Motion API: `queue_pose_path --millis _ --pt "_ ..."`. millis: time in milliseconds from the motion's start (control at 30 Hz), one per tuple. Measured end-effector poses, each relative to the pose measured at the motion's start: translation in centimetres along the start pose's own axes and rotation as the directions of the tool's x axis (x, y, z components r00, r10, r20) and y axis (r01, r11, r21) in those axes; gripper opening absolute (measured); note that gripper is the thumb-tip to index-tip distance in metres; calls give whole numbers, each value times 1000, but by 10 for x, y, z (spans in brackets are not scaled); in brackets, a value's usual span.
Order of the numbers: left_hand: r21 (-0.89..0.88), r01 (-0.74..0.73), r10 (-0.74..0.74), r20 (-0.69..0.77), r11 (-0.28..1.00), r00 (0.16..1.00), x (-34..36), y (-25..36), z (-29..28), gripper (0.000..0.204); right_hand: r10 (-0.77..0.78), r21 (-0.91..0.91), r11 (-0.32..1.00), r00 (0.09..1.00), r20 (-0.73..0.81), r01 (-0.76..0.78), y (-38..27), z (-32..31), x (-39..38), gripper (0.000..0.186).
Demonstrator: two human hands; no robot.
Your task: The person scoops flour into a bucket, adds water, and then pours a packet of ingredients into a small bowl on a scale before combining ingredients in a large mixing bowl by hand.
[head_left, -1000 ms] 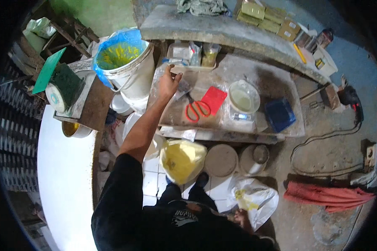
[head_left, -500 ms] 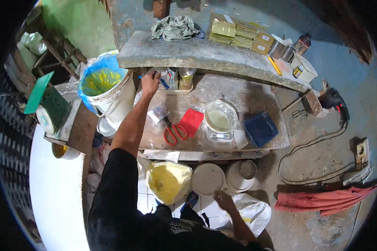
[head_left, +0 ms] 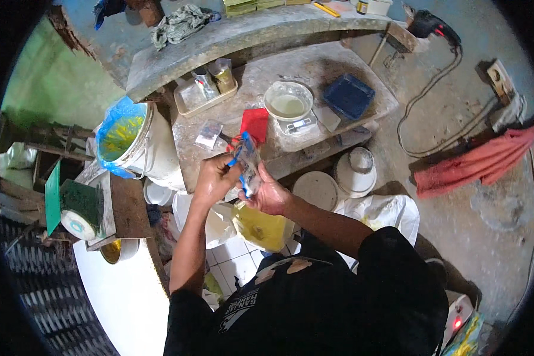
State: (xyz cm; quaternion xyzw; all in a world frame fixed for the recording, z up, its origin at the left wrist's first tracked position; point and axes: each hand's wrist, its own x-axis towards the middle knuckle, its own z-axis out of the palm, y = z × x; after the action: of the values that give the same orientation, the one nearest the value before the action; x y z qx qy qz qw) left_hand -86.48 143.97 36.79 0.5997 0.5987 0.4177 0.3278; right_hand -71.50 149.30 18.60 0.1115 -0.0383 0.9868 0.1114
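Note:
My left hand (head_left: 215, 180) pinches the upper edge of a clear plastic pouch (head_left: 250, 161) with blue edges. My right hand (head_left: 268, 194) holds the same pouch from the other side, fingers wrapped under its lower part. Its contents are too small to make out. The pouch is above the table's front edge, in front of a red packet (head_left: 254, 123) and red-handled scissors mostly hidden behind it. Left of these lies a small clear packet (head_left: 209, 134). Farther back on the right, a round white bowl (head_left: 289, 101) with pale contents rests on a digital scale (head_left: 298, 126).
A cream tray (head_left: 187, 105) with pouches stands at the back left, under a concrete shelf (head_left: 249, 37). A dark blue tray (head_left: 349, 97) lies at the right. A blue-lined white bucket (head_left: 151, 142) and a green dial scale (head_left: 80, 204) are leftward. A yellow-lined container (head_left: 261, 224) stands below.
My left hand has drawn back from the cream tray with the blue-edged pouch. My right hand has come up from below and now holds the pouch too. The view has shifted.

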Motion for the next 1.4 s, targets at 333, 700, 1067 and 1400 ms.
queue_pose_path --millis 333,700,1067,1400 --pt "222 -255 292 -153 941 944 -15 40 22 13 -507 -520 779 840 -195 350 -15 109 -25 78" --pt "-109 -80 33 -383 991 923 -8 31 101 35 -675 -737 628 647 -355 250 -158 122 -79 74" --pt "-345 589 -661 -572 731 486 -280 -181 156 29 -807 -892 422 515 -289 161 -318 108 -95 70" --pt "-901 426 -982 -145 81 -120 -472 -234 254 25 -894 -985 155 435 -108 75 -323 97 -71 63"
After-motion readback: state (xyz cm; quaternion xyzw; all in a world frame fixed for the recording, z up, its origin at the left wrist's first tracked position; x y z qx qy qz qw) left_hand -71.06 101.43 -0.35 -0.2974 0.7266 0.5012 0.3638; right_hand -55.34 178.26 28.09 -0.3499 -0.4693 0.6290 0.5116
